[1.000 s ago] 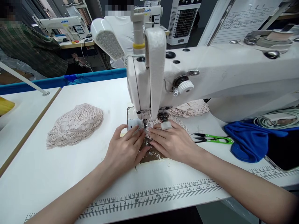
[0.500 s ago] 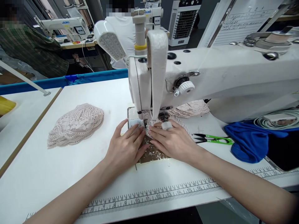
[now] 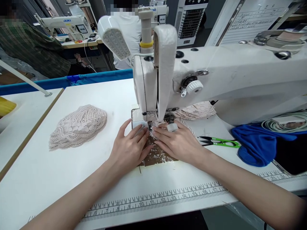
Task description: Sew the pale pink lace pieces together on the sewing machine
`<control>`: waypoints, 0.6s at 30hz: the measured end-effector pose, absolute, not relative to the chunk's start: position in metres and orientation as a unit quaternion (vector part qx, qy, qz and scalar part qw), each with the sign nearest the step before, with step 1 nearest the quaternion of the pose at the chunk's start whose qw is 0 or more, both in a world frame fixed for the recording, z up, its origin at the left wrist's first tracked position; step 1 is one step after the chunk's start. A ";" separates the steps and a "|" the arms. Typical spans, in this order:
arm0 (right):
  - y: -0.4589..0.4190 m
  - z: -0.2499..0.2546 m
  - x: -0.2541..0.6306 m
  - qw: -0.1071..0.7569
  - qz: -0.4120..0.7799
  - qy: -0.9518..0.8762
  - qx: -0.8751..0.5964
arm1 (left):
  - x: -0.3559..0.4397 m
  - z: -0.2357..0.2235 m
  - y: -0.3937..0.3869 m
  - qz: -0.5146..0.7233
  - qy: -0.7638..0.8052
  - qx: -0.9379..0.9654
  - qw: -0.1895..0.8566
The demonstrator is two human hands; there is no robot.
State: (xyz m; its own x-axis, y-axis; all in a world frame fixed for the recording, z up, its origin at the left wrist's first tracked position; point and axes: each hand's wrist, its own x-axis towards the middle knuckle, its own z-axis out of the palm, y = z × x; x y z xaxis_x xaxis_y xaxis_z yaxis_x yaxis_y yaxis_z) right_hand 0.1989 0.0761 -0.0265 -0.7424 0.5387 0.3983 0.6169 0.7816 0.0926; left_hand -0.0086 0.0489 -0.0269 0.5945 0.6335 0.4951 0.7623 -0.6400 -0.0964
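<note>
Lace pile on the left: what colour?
The lace pile is pale pinkish beige, shown in the head view.

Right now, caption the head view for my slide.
Left hand and right hand flank the metal presser foot of a white sewing machine, pale-pink lace under the right.

left hand (image 3: 129,147) slightly farther forward

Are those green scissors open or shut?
The scissors are open: their dark blades spread apart, with white table showing between the tips.
</note>
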 end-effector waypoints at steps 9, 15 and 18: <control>0.078 -0.027 0.199 0.178 -0.126 -0.923 -0.316 | -0.009 -0.027 0.052 -0.214 -0.393 -0.882 0.144; 0.078 -0.027 0.198 0.173 -0.126 -0.922 -0.322 | -0.009 -0.027 0.053 -0.213 -0.397 -0.880 0.151; 0.079 -0.026 0.197 0.168 -0.123 -0.923 -0.323 | -0.009 -0.027 0.053 -0.215 -0.397 -0.880 0.147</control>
